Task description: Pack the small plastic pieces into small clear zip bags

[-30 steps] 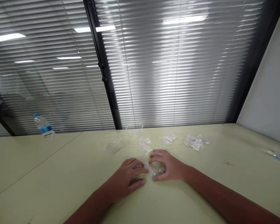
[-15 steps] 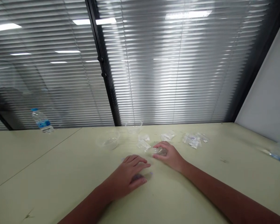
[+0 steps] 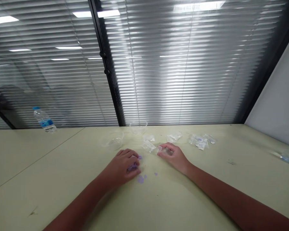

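On the pale table, my left hand (image 3: pixel 125 166) lies curled over several small purple pieces (image 3: pixel 133 166). Its fingers and thumb bend round them and hide part of the group. Beside the fingertips lie loose flat purple pieces (image 3: pixel 140 179), and a single small purple bit (image 3: pixel 155 174) sits farther right. My right hand (image 3: pixel 174 154) pinches a small clear plastic bag (image 3: pixel 168 151) between thumb and fingers; much of the bag is covered by the hand. Just left of it lie crumpled clear bags (image 3: pixel 148 145).
Two clear plastic bowls, a nearer bowl (image 3: pixel 114 141) and a farther bowl (image 3: pixel 138 127), stand near the back edge. More small bags (image 3: pixel 199 141) lie at the back right. Water bottles stand at far left (image 3: pixel 45 121) and at the right edge. Blinds (image 3: pixel 159 80) hang behind.
My left hand has slid left and slightly away from me, its fingers now more curled, and purple pieces show that were under it. My right hand stays nearly in place with the bag.
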Tool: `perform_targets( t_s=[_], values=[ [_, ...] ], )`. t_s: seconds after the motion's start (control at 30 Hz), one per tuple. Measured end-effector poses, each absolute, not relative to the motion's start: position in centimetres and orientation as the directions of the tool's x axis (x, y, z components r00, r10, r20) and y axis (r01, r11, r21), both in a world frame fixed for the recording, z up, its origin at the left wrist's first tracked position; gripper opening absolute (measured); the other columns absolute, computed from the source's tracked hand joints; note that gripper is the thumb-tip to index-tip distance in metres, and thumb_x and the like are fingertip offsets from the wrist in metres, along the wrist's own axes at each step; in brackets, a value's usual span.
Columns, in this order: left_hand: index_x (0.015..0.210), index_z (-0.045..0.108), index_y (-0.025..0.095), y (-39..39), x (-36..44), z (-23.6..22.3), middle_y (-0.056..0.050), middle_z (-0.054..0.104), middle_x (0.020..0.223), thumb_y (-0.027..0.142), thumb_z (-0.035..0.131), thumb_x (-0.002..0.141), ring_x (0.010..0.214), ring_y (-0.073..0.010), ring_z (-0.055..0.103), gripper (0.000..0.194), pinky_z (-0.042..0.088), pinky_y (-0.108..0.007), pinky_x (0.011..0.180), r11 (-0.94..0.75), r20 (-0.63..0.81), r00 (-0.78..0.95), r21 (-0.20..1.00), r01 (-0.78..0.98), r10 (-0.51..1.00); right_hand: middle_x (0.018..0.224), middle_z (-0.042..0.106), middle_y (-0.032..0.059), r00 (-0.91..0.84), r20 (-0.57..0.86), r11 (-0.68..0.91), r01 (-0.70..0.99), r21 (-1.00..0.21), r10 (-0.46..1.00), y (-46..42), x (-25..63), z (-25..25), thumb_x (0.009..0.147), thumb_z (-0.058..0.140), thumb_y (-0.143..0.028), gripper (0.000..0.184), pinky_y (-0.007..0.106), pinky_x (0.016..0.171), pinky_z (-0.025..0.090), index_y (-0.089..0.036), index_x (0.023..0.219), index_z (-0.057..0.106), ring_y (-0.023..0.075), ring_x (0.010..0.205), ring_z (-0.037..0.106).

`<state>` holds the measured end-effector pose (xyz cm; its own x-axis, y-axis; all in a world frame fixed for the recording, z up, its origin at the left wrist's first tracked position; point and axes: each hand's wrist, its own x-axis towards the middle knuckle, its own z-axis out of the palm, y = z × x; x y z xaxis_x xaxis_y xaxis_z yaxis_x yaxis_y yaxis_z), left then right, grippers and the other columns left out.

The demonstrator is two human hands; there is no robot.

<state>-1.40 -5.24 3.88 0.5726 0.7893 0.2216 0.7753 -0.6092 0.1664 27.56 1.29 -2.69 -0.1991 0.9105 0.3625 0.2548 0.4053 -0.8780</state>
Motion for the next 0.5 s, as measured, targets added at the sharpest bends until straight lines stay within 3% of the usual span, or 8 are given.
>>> perform_targets(
  t_s=[0.17,0.33,0.5],
  values=[
    [0.124,0.068,0.024,-5.1,-3.0,4.0,-0.010,0.070,0.121,0.071,0.068,0.082,0.110,-0.0328,0.064,0.064,0.046,-0.043,0.093,-0.355,0.123,0.342,0.113,0.928,0.932,0.110,0.074,0.0070,-0.212,0.333,0.384,0.287,-0.878,0.919,1.0,27.6,-2.5,0.079,0.081,-0.055,0.041,0.037,0.083,0.054,-0.025,0.107,0.079,0.0239,0.093,0.068],
    [0.109,0.074,0.024,-5.0,-2.5,3.8,-0.006,0.072,0.103,0.061,0.064,0.086,0.087,-0.0255,0.067,0.045,0.043,-0.031,0.066,-0.232,0.045,0.227,0.203,0.951,0.973,0.108,0.073,0.0056,-0.256,0.374,0.444,0.330,-0.833,0.892,1.1,27.5,-2.9,0.079,0.082,-0.051,0.038,0.036,0.084,0.054,-0.025,0.106,0.078,0.0229,0.093,0.067],
    [0.092,0.078,0.026,-5.1,-1.6,3.8,-0.003,0.073,0.092,0.045,0.059,0.090,0.080,-0.0213,0.065,0.027,0.038,-0.028,0.063,-0.275,0.071,0.266,0.205,0.939,0.962,0.104,0.073,0.0041,-0.294,0.411,0.498,0.354,-0.791,0.863,0.9,27.4,-2.9,0.079,0.083,-0.045,0.034,0.036,0.086,0.053,-0.026,0.107,0.077,0.0227,0.097,0.066]
  ],
)
